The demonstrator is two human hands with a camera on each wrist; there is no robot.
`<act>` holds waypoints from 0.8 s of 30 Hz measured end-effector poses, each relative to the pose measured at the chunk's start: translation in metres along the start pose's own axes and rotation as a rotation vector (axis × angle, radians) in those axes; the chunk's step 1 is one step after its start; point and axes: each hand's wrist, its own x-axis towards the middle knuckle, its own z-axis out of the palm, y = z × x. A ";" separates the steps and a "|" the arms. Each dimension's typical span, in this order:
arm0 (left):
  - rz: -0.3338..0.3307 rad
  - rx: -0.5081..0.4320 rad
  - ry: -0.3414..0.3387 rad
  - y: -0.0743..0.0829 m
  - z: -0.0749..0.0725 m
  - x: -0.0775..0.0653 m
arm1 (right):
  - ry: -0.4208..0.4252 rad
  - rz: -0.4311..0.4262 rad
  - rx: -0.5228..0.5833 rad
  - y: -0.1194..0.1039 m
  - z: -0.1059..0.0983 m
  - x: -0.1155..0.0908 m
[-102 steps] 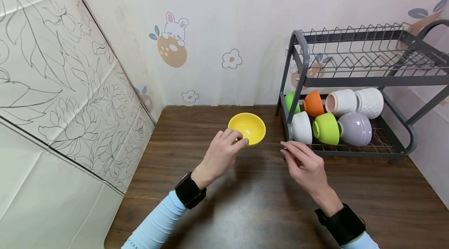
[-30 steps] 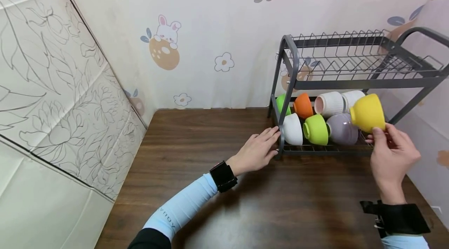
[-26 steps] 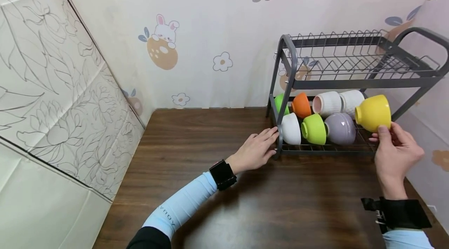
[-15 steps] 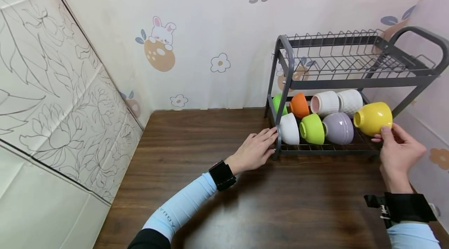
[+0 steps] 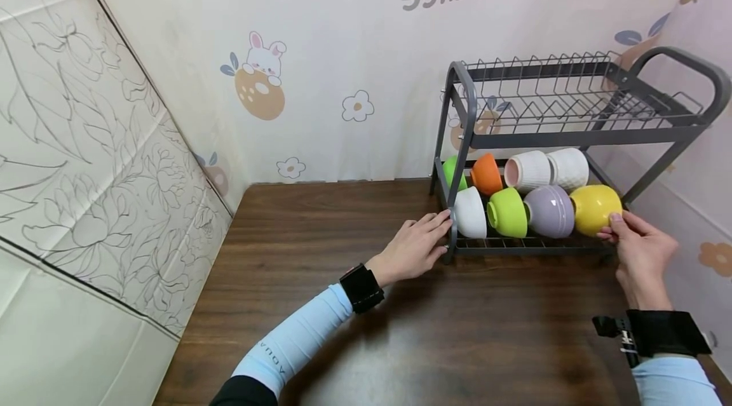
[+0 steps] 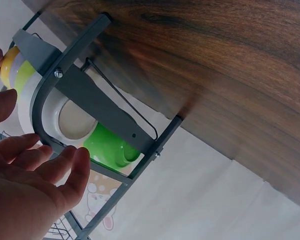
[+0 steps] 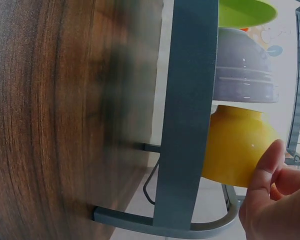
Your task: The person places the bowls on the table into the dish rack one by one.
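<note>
A yellow bowl [image 5: 595, 208] lies on its side at the right end of the rack's lower shelf, its base toward the lavender bowl [image 5: 550, 210]. My right hand [image 5: 646, 253] pinches its rim between thumb and fingers, as the right wrist view also shows at the yellow bowl [image 7: 237, 145]. My left hand [image 5: 414, 246] rests its fingertips on the left front post of the dark dish rack [image 5: 583, 138]. The left wrist view shows the fingers of that left hand [image 6: 37, 175] extended against the frame, near the white bowl [image 6: 75, 120].
Also on the lower shelf lie a lime bowl [image 5: 509, 212], a white bowl [image 5: 470, 212], an orange bowl [image 5: 487, 174], a green bowl [image 5: 453, 172] and two white cups [image 5: 528, 169]. Above is a wire tier. The rack stands on a wooden table [image 5: 320, 228] near the wall.
The yellow bowl went from the table into my right hand, then over to the rack and down onto the lower shelf beside the lavender bowl. My left hand moved from the bowl to the rack's post.
</note>
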 end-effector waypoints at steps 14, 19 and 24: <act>-0.007 0.014 -0.022 -0.001 -0.003 0.002 | -0.053 0.034 -0.038 0.013 0.002 0.012; -0.010 0.016 -0.024 -0.001 -0.003 0.001 | -0.041 0.058 -0.054 0.015 0.001 0.016; -0.007 0.012 -0.013 -0.002 -0.003 0.001 | -0.025 0.052 -0.079 0.014 0.000 0.019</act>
